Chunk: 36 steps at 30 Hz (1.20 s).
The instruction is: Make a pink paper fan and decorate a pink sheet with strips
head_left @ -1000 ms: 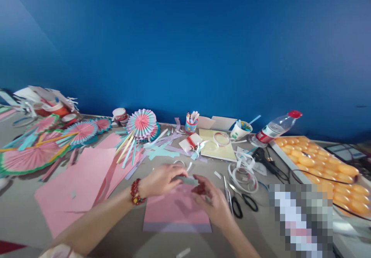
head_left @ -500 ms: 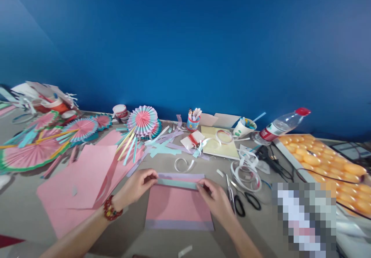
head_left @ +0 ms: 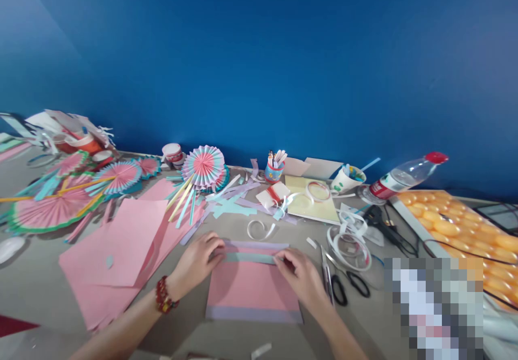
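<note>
My left hand [head_left: 197, 264] and right hand [head_left: 304, 276] pinch the pale blue strip [head_left: 251, 258] by its ends, over the pink sheet [head_left: 253, 285], towards its far edge; best held taut, parallel to the far purple band [head_left: 256, 245].

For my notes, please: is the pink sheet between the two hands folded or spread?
Spread: the pink sheet lies flat, with purple bands showing at its near and far edges.

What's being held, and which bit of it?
A blue-green paper strip, by its two ends: the left grip has one end, the right grip the other.
</note>
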Available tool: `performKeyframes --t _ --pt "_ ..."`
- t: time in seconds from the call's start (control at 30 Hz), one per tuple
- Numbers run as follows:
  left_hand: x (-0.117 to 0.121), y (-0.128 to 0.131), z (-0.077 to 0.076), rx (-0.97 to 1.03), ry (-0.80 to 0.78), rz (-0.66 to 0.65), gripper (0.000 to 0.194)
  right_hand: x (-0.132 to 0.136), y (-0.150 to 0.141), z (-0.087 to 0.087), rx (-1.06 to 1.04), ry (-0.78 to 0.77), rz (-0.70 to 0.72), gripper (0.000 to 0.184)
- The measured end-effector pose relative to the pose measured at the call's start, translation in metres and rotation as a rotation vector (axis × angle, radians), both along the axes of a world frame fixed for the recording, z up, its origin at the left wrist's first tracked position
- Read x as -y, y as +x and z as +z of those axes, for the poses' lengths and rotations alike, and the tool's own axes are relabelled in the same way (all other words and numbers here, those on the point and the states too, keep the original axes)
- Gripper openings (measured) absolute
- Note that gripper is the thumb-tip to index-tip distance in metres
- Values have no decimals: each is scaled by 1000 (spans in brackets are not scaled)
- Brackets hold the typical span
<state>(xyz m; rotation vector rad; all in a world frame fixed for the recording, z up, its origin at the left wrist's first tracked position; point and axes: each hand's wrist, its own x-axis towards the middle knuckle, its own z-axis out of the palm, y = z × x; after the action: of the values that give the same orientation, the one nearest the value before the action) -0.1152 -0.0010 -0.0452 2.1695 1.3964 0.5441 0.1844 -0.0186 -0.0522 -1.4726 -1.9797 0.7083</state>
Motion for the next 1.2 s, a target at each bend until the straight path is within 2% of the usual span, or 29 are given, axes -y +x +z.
performKeyframes --t 0.2,0.47,0.6,0.9,1.2 --pt "0 5 -1 -33 45 4 13 0 0 -1 1 -21 -17 26" --pt "-1 -1 1 41 -49 73 9 -1 -3 2 58 41 -7 26" --pt "-2 -3 0 69 -28 93 9 -1 -5 3 103 84 -15 23" --pt "-3 -5 -8 27 29 108 12 -6 -5 3 217 54 -16 20" --pt "-4 -4 -15 11 77 124 12 -12 -7 -3 301 89 -39 20"
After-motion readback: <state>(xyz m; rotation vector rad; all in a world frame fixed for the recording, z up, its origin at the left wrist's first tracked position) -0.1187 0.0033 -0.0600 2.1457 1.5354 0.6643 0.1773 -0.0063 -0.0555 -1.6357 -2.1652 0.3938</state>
